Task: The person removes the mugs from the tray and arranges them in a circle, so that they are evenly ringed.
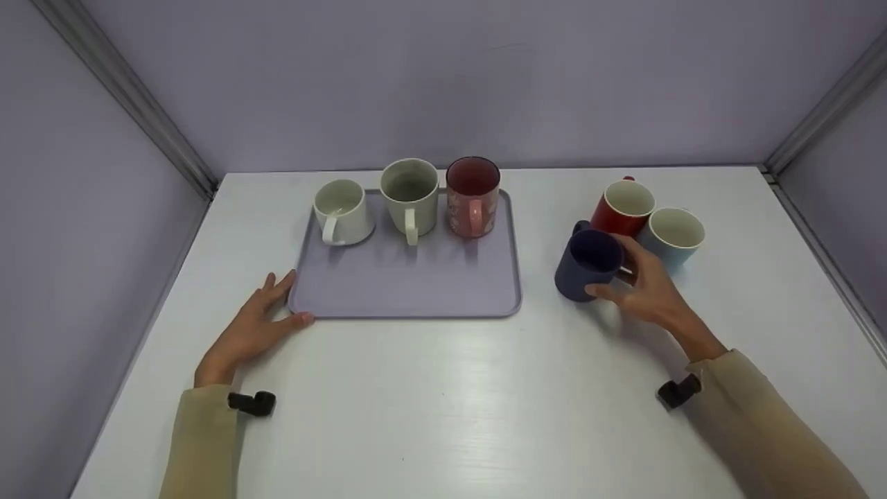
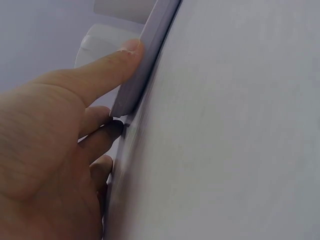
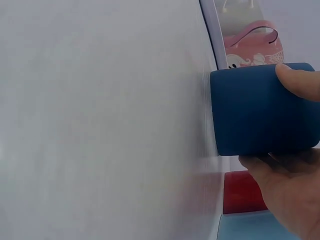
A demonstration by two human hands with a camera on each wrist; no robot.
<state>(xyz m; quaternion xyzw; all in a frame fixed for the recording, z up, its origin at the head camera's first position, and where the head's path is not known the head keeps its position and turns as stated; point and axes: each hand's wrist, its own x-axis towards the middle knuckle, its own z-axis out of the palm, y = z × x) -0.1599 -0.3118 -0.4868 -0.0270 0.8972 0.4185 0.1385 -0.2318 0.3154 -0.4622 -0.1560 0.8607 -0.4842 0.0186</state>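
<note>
My right hand (image 1: 644,287) grips a dark blue mug (image 1: 581,270) around its side, thumb in front and fingers behind. The mug is upright at or just above the table, right of the tray; whether its base touches is unclear. Its handle points to the back. In the right wrist view the thumb (image 3: 302,82) lies along the blue wall. My left hand (image 1: 253,329) touches the front left corner of a lilac tray (image 1: 409,291), fingers spread, thumb along the front rim. A white mug (image 1: 350,218), a cream mug (image 1: 419,208) and a pink mug (image 1: 461,211) stand on it.
Behind my right hand a red mug (image 1: 610,215) and a light blue mug (image 1: 665,246) stand close together. The white table (image 1: 443,402) meets walls at the back and sides. A small black device (image 1: 255,403) is on each wrist.
</note>
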